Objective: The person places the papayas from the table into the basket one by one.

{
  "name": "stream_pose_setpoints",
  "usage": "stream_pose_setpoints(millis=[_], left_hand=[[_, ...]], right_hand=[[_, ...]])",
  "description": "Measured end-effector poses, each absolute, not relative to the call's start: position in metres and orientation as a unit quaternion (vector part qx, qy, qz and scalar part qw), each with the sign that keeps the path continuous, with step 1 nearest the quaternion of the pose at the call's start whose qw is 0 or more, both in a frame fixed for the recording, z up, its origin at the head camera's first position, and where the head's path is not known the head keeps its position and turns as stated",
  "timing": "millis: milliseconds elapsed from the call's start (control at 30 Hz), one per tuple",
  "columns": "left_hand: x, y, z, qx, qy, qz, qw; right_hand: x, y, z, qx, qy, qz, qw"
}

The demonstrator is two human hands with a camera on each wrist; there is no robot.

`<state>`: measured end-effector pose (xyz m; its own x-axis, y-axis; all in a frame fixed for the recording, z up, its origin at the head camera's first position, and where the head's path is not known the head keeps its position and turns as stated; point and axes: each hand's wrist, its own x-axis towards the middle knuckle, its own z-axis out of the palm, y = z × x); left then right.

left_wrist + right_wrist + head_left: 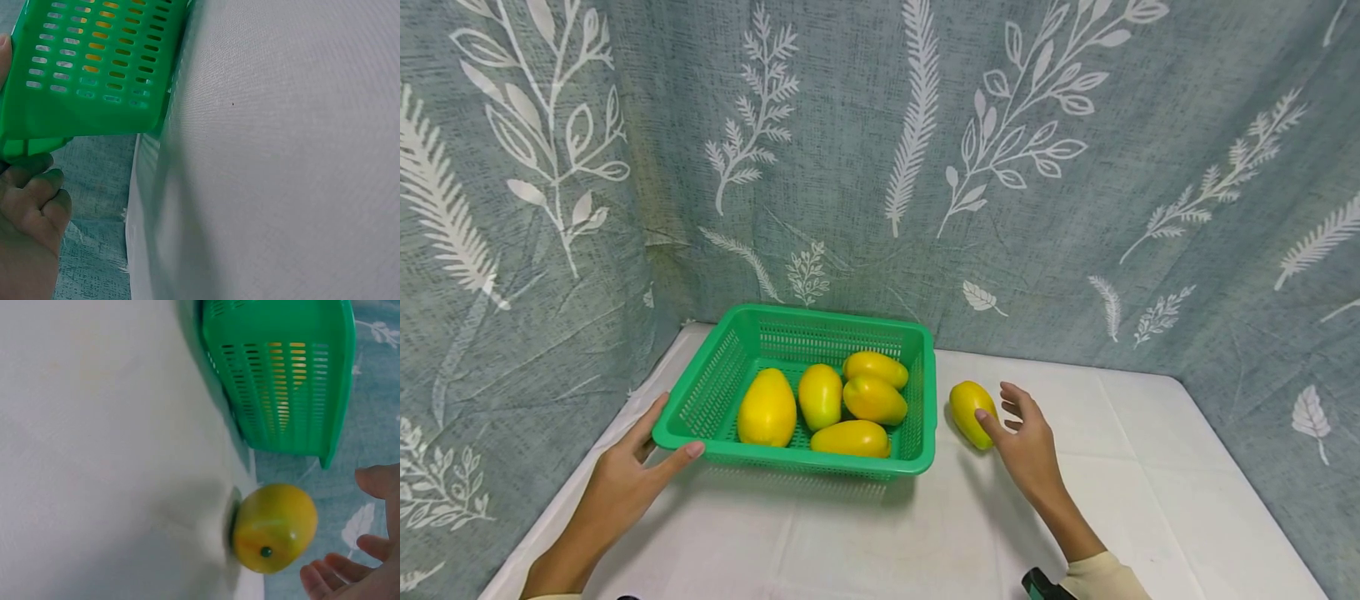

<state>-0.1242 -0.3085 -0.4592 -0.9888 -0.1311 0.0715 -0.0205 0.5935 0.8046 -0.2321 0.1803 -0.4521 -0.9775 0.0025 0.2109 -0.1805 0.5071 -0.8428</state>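
A green plastic basket (820,465) with slotted walls holds several yellow mangoes (767,408). At its near left corner my left hand (625,477) grips the rim, thumb over the front edge and fingers curled under the left side. The left wrist view shows those curled fingers (47,194) below the basket's corner. To the right of the basket, one more mango (972,410) lies on the white cloth. Beside that mango is my right hand (1024,437), fingers spread and loosely bent, thumb overlapping the fruit in the head view. In the right wrist view, a gap separates hand and mango (275,528).
White cloth (865,542) covers the table. A blue-green curtain with white leaf prints (850,167) hangs along the back and both sides, close behind the basket. A dark device (1042,585) shows at the right wrist.
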Motion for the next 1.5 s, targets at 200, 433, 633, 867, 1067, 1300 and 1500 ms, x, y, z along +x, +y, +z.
stream_pose_setpoints(millis=[200, 433, 633, 867, 1067, 1300, 1500], left_hand=[[-0.124, -0.308, -0.457, 0.041, -0.888, -0.454, 0.063], [-0.123, -0.308, -0.459, 0.037, -0.885, -0.459, 0.067], [-0.124, -0.308, -0.459, 0.034, -0.878, -0.473, 0.067], [-0.123, -0.308, -0.459, 0.035, -0.88, -0.469, 0.065], [-0.124, -0.309, -0.458, 0.037, -0.88, -0.471, 0.058], [-0.124, -0.309, -0.458, 0.042, -0.885, -0.461, 0.052], [-0.124, -0.308, -0.458, 0.038, -0.883, -0.464, 0.057]], right_hand=[[-0.235, 0.183, -0.456, 0.034, -0.865, 0.495, 0.075], [-0.239, 0.183, -0.462, 0.017, -0.871, 0.488, 0.057], [-0.241, 0.18, -0.466, 0.011, -0.875, 0.482, 0.05], [-0.244, 0.178, -0.469, 0.01, -0.877, 0.479, 0.043], [-0.246, 0.177, -0.472, 0.009, -0.881, 0.473, 0.032], [-0.247, 0.178, -0.475, 0.014, -0.891, 0.452, 0.034], [-0.246, 0.178, -0.474, 0.016, -0.894, 0.446, 0.035]])
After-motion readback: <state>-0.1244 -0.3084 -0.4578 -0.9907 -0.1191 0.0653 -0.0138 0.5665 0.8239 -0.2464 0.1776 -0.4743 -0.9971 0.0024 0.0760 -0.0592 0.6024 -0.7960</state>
